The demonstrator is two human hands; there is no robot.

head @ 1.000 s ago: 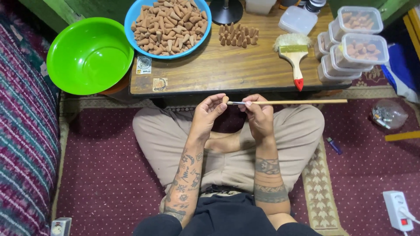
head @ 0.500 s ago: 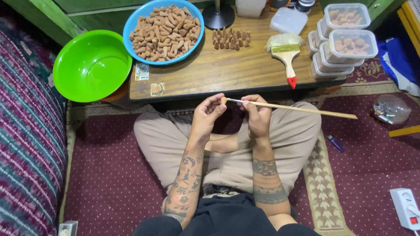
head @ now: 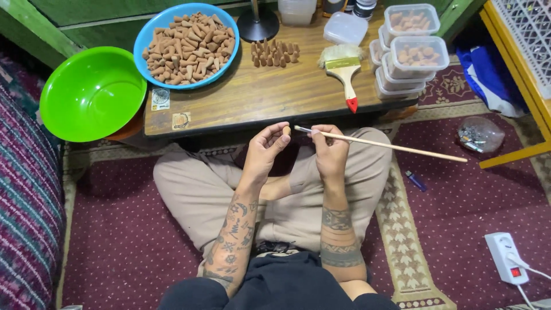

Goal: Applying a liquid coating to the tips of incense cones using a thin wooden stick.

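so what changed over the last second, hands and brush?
The thin brush in the right hand tilted: its far end dropped from level to pointing down-right, and its tip came off the small brown cone pinched in the left hand; a small gap shows now. Both grips unchanged. The camera shifted, so the table only looks moved.

floor: maroon dotted carpet (head: 126,229) | low wooden table (head: 258,95) | green wall (head: 86,11), possibly wood | striped cushion (head: 23,195)

Low table ahead of the seated person

On the table (head: 258,97) a cone-filled bowl (head: 186,43) sits left, stacked tubs (head: 410,49) right, a brush (head: 344,74) between (an empty bowl (head: 92,95) lies further left).
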